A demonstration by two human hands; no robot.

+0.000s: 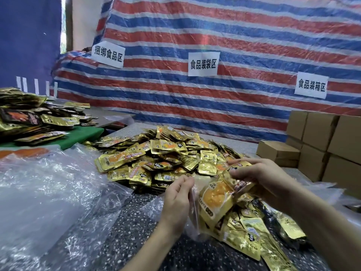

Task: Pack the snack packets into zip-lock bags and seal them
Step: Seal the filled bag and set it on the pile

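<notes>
**Packets fed into a held-open bag**

The clear film at the mouth of the zip-lock bag [192, 210] is pinched between the thumb and curled fingers of the left hand [178, 198], so that the opening is held up and apart. A bundle of snack packets [218, 200], gold with yellow faces, is gripped under the curled fingers of the right hand [261, 177]. It is set at that mouth, with its lower end against the film; how deep it sits inside cannot be told. More gold packets [248, 235] are seen below the hands, apparently behind the same film, so the bag is judged part-filled and not yet sealed.

Just beyond both hands, the loose pile [166, 153] is spread on the speckled table [125, 222]. Crumpled clear plastic [48, 188] is heaped to the left, cardboard boxes [332, 145] are stacked to the right, and a striped tarpaulin [214, 36] is hung behind.

The bundle is fanned rather than squared, so a corner may be caught on the film's edge and packets may be spilled beside the bag. The thin film may be pulled out of the pinch if the bundle is pushed hard. If the bag is overfilled, or a packet edge is left across the zip track, the seal may not be closed along its full run
</notes>
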